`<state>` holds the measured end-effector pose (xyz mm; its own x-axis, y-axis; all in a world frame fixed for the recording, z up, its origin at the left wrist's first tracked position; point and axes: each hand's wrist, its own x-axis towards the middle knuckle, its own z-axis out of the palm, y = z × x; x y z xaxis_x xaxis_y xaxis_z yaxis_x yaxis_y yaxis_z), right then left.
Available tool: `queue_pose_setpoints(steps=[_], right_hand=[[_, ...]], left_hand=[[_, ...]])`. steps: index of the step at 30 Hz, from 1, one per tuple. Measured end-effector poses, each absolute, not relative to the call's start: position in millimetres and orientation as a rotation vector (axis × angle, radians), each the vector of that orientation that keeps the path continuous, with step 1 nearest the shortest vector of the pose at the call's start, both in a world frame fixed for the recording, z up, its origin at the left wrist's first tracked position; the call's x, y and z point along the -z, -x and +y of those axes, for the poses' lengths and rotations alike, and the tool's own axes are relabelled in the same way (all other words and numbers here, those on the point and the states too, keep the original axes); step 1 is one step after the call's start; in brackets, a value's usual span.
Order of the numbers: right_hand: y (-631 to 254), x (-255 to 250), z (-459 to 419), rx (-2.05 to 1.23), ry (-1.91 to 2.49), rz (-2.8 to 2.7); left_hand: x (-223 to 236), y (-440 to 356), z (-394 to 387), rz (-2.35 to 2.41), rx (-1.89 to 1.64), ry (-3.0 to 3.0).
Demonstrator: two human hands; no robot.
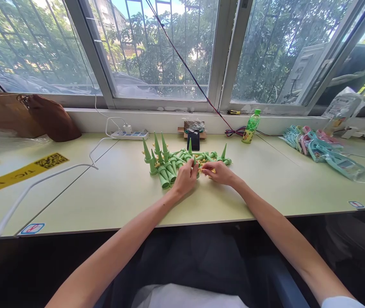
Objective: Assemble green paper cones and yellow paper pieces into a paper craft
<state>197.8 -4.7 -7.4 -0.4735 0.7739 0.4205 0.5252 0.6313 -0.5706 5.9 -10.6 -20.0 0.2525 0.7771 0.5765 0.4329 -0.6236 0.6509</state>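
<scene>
Grips a slim green cone (195, 161) in the left hand (186, 176), thumb and fingers closed about it, at the front of a heap in the middle of the pale desk (121, 196). Holds the right hand (219, 172) just beside, thumb and fingertips bunched together at small yellow parts (213, 170) — cannot tell whether pinching one or merely touching. Around and behind both hands, more green pieces (170, 167): some upright with points up, others on their sides.

As for writing: at left, a yellow strip (15, 177) with a QR code and black letters, upside down, apparently "T/C" and "N/A". Near the front edge, a blue-bordered sticker (33, 228) with a red mark, too unclear to read for certain; far right, a similar sticker (356, 204), equally unclear. Behind the heap to the right, a green-capped drink bottle (251, 127) with a bright green label — lettering too small to make out.

Behind the heap, a black phone (193, 140) in front of a small cardboard box (195, 126). Farther left, a white power strip (130, 134); on the right, bagged teal and pink items (317, 145).
</scene>
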Motion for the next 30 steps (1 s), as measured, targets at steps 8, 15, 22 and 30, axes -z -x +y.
queue_pose_setpoints(steps=[8, 15, 22, 30], right_hand=[[-198.3, 8.9, -3.2, -0.475, 0.985, -2.168], [-196.5, 6.7, -6.4, -0.523, 1.030, -2.191], [-196.9, 7.3, -5.5, -0.513, 1.002, -2.159], [-196.4, 6.8, -6.7, -0.532, 1.022, -2.188]], left_hand=[[19.5, -6.0, -11.6, 1.105, -1.333, -2.173], [22.1, -5.7, -9.8, 1.116, -1.324, -2.183], [22.2, -5.7, -9.6, 1.099, -1.311, -2.160], [21.1, -5.9, -10.8, 1.106, -1.314, -2.160]])
